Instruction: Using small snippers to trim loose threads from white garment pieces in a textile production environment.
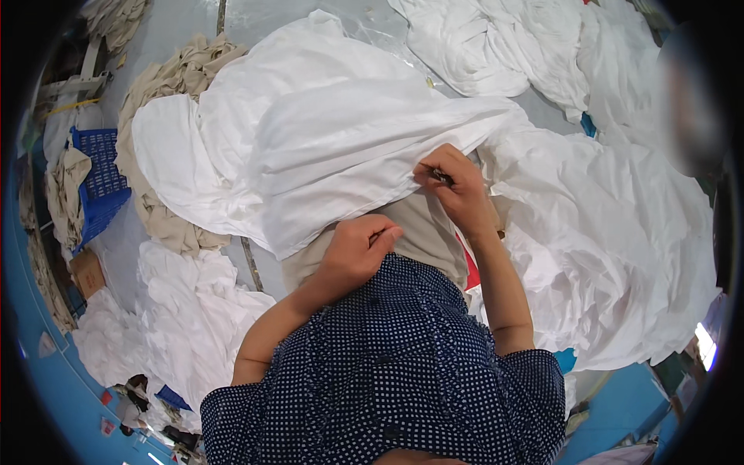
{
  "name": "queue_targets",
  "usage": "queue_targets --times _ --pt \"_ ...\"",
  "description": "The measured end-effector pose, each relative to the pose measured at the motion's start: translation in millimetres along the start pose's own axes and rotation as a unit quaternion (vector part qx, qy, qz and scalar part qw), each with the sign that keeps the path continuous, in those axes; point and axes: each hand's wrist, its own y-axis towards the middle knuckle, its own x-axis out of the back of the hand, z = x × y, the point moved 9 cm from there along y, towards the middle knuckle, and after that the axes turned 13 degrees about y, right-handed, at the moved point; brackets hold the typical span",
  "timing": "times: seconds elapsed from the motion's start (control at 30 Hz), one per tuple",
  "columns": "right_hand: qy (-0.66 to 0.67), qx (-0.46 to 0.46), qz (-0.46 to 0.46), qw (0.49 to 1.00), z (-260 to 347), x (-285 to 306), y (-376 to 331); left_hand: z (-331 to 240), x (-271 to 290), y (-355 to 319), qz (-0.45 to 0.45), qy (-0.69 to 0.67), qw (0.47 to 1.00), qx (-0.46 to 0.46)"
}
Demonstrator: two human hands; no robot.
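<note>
A large white cloth (333, 147) lies gathered in front of me, its near edge running across my lap. My left hand (358, 249) is closed beside this edge, thumb over curled fingers; whatever is inside the fingers is hidden. Farther up and to the right, my right hand (459, 186) is closed at the same edge, around a small dark metal tool (442, 177). Most of the tool is covered by the fingers, so its kind does not show. Beneath the cloth edge, beige fabric (422, 225) covers my lap.
Heaps of white cloth lie on the right (604, 240), at the far right (496, 46) and at the near left (186, 310). Crumpled beige cloth (167, 93) borders the white piece on the left. Beyond it stands a blue plastic basket (101, 182) near a brown cardboard box (87, 273).
</note>
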Motion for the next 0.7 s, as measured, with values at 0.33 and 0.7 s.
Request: queue_targets --times 0.33,0.7 --pt "0.444 -0.16 -0.046 0.881 -51.5 19.8 -26.7 50.8 -34.6 17.2 -0.012 -0.479 0.867 0.138" --pt "-0.013 0.013 0.021 1.0 -3.5 -0.9 -1.3 61.5 -37.3 18.5 -0.017 -0.472 0.87 0.141"
